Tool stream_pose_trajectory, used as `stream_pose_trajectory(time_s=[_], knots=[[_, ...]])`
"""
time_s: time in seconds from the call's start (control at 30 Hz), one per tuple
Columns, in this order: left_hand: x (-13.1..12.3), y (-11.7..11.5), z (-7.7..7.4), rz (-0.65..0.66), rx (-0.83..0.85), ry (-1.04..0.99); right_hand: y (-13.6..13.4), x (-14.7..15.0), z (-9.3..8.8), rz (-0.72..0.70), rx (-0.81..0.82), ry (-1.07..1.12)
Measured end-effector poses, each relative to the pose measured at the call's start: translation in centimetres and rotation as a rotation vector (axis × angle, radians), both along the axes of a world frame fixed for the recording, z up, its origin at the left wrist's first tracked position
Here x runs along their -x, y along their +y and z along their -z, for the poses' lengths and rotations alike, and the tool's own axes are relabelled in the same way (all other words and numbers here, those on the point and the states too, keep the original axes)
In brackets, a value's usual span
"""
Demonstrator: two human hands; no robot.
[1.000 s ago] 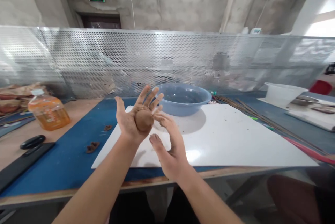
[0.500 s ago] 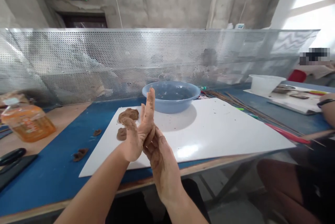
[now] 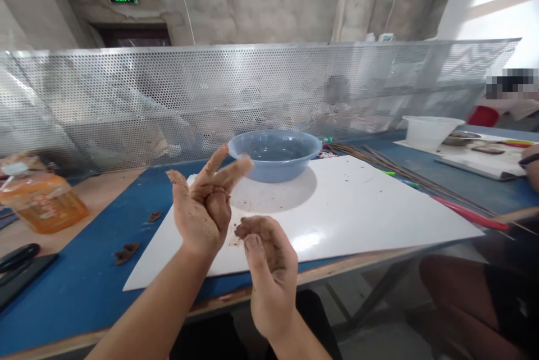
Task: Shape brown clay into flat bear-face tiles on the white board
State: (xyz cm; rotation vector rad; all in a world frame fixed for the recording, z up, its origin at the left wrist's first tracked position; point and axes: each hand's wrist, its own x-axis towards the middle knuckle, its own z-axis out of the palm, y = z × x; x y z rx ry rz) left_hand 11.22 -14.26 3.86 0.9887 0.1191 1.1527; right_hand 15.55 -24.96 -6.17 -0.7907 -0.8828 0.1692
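My left hand (image 3: 200,208) is raised over the left part of a white board (image 3: 337,208), palm turned up. Its thumb and upper fingers are stretched apart and coated in brown clay. A rounded brown shape sits at the palm's right side; I cannot tell whether it is clay or folded, clay-covered fingers. Lower and to the right is my right hand (image 3: 272,270), apart from the left. Its thumb presses toward the curled fingers, with a dark bit of clay (image 3: 241,229) at the tips. Crumbs show beside them.
Behind the hands stands a blue basin (image 3: 275,169). Clay scraps (image 3: 125,253) lie on the blue tabletop, left of an orange-liquid bottle's (image 3: 46,200) opposite side. A red-handled tool (image 3: 469,214), thin sticks (image 3: 404,172) and a white tub (image 3: 432,134) are at right, near another person's arm (image 3: 533,169).
The hands were pressed together and have come apart. My left hand has tipped to the left, palm up. My right hand has dropped lower, its fingers now curled.
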Motion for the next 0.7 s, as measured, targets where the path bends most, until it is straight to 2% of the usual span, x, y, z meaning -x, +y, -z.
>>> stream_pose_trajectory(time_s=[0.07,0.13,0.3,0.37,0.43,0.5,0.6,0.7], knots=[[0.1,-0.2,0.1,0.016,0.032,0.035,-0.1,0.2,-0.3,0.006,-0.008,-0.026],[0.3,-0.6,0.1,0.081,0.061,0.082,0.0,0.3,-0.3,0.07,-0.02,-0.086],[0.9,-1.8,0.2,0.399,0.137,0.219,0.0,-0.7,0.1,0.196,0.028,-0.245],[1.1,-1.9,0.3,0.492,0.171,0.272,-0.3,-1.8,0.1,0.204,0.109,-0.417],[1.1,-1.8,0.4,0.525,0.189,0.302,-0.6,-2.9,-0.1,0.208,0.163,-0.615],[1.1,-1.6,0.5,0.538,0.2,0.313,-0.9,-3.8,-0.3,0.241,0.14,-0.705],[0.9,-1.2,0.5,0.552,0.22,0.33,-1.1,-4.6,-0.7,0.286,0.098,-0.712],[0.7,-1.0,0.4,0.524,0.245,0.34,-1.2,-5.0,-1.1,0.26,0.11,-0.728]])
